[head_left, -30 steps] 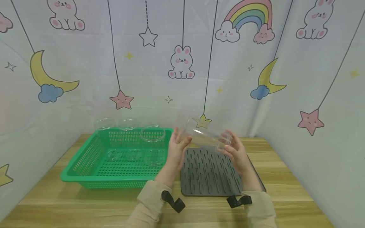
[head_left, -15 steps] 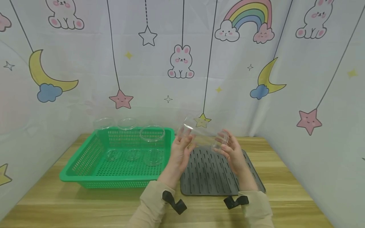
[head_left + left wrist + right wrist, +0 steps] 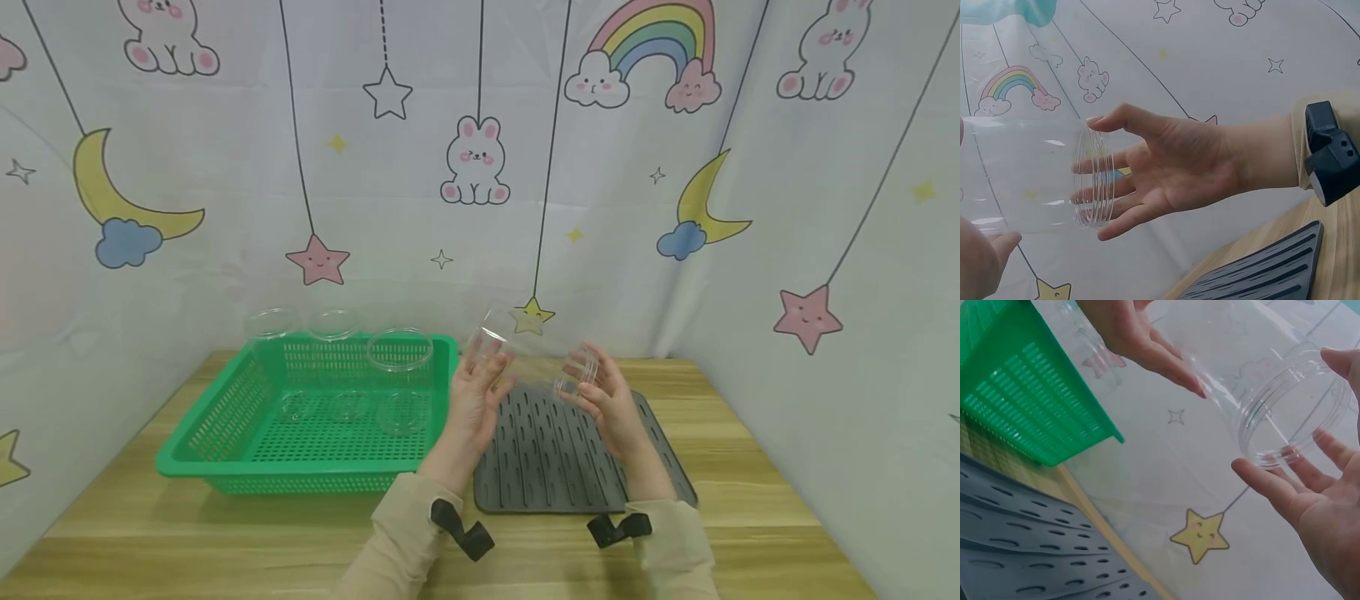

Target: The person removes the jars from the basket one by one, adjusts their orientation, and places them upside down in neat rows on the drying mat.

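Tilted in the air above the grey mat is a clear plastic jar [image 3: 528,354], its threaded mouth toward the right. My left hand [image 3: 477,400] grips the jar's base end, thumb on the near side and fingers behind it. At the mouth end my right hand [image 3: 611,404] holds the ringed rim. In the left wrist view, the right hand's thumb and fingers [image 3: 1122,215] spread around the threads. The right wrist view shows the jar's open mouth [image 3: 1294,412] between that thumb and fingers, with the left hand [image 3: 1129,334] farther up its side.
A green plastic basket [image 3: 300,468] stands at left on the wooden table [image 3: 262,550]. Inside it, three clear jars [image 3: 401,354] stand upright in a row. A grey slotted mat [image 3: 551,467] lies right of the basket. Behind hangs a printed curtain [image 3: 412,208].
My left hand has moved right along the jar and closed around its base end. The right hand and the jar have shifted slightly left. The basket and mat stay put.
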Tool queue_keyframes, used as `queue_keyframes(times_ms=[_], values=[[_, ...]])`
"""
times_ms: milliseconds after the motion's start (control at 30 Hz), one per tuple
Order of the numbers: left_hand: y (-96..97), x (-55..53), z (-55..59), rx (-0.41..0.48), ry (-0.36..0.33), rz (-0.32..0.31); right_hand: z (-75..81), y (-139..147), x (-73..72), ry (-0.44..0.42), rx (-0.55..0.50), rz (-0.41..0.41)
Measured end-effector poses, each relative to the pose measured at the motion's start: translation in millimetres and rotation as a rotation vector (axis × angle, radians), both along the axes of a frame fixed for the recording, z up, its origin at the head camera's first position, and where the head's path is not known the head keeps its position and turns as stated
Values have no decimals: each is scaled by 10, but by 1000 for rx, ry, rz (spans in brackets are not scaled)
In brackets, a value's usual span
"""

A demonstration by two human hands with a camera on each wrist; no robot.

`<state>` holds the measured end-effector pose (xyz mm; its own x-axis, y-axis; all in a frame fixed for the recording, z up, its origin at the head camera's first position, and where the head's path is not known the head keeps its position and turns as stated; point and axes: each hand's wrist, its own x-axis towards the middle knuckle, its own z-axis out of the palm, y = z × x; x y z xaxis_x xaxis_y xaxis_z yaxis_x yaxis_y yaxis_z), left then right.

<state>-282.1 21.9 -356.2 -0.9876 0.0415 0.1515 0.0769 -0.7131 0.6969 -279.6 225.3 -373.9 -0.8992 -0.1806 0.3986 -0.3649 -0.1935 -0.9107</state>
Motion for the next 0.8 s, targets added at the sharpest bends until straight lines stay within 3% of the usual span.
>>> queue_keyframes(times_ms=[300, 533, 800], values=[[120, -16, 11, -22, -53, 21, -10, 134, 12, -25, 63, 3], [246, -26, 62, -55, -57, -14, -32, 313, 28, 9, 106, -11], [410, -74, 112, -87, -41, -40, -80, 568, 8, 51, 59, -77]])
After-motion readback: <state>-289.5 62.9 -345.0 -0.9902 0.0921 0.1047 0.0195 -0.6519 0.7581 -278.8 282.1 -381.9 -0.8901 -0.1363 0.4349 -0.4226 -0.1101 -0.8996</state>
